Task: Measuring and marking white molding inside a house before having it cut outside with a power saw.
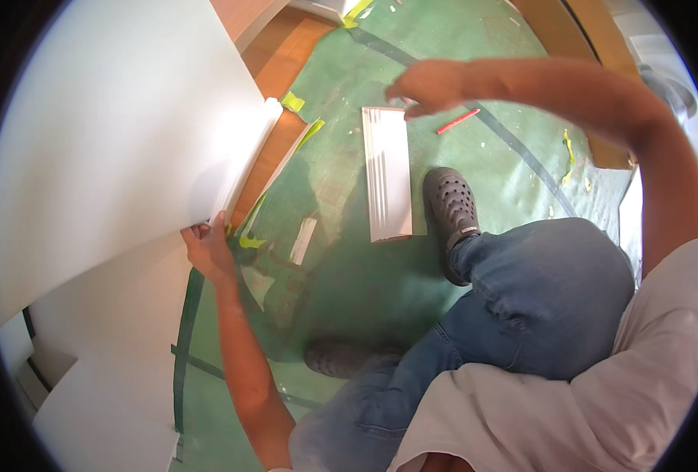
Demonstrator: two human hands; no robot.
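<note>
My left hand (209, 250) is at the lower corner of the white wall (128, 134), its fingers closed around the near end of a white baseboard (246, 161). That baseboard runs along the wall's foot. My right hand (431, 85) hangs over the far end of a loose white moulding piece (388, 177), thumb and fingers apart and slightly blurred. Nothing shows in its grasp, and whether it touches the moulding is unclear. The moulding lies on the green floor covering (341, 275), its grooved side to the left. A red pencil-like stick (458, 121) lies right of it.
Yellow-green tape (252, 243) edges the covering beside a strip of bare wooden floor (278, 59). A small pale offcut (303, 241) lies near my left hand. My grey clog (451, 206) stands right of the moulding. Brown cardboard (608, 153) is at the far right.
</note>
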